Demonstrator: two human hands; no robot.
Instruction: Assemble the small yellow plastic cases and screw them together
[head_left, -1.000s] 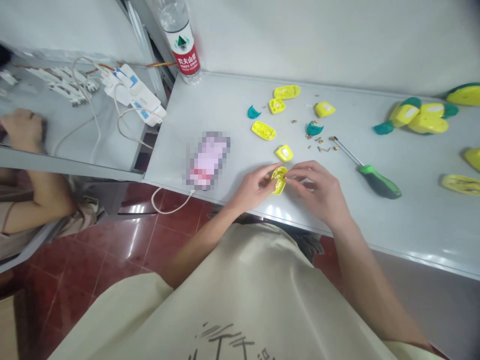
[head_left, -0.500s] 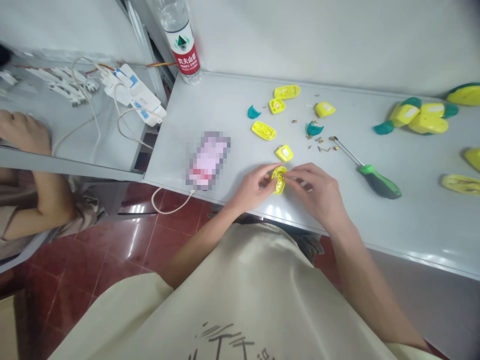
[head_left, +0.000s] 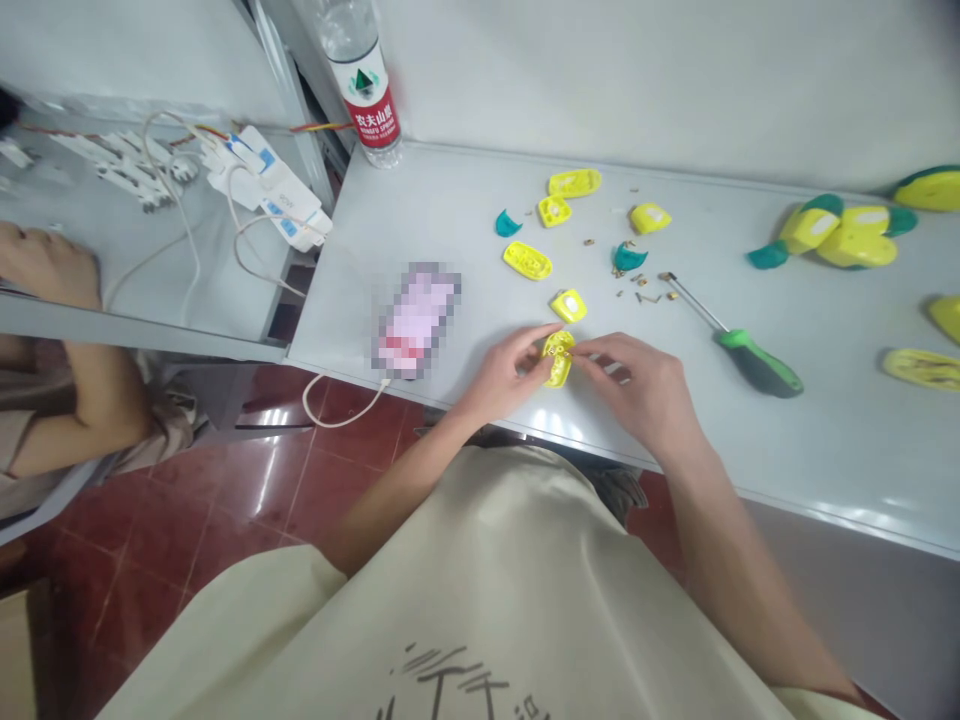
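Observation:
Near the table's front edge my left hand (head_left: 511, 375) grips a yellow plastic shell half (head_left: 557, 372) between thumb and fingers, its hollow inside facing up. From the other side my right hand (head_left: 634, 380) pinches at the upper part of the shell; whatever its fingertips hold is too small to make out. Just beyond lies a yellow cap-like piece (head_left: 568, 306) with a white patch. Farther back are a yellow shell (head_left: 527, 261), a small yellow piece (head_left: 554, 211), a longer yellow shell (head_left: 575, 183), and two teal pieces, one left (head_left: 508, 223) and one right (head_left: 630, 258).
A green-handled screwdriver (head_left: 761, 362) lies right of my hands, near small brass-coloured parts (head_left: 646, 297). Assembled yellow-and-teal pieces (head_left: 836, 235) sit farther right. On the left are a pixelated phone (head_left: 418, 320) on a cable and a water bottle (head_left: 366, 90). Another person's arm (head_left: 97, 390) shows beyond the partition.
My right hand's fingertips have drawn very slightly back to the right and down from the shell. The left hand keeps its hold, and the pieces on the table lie as before.

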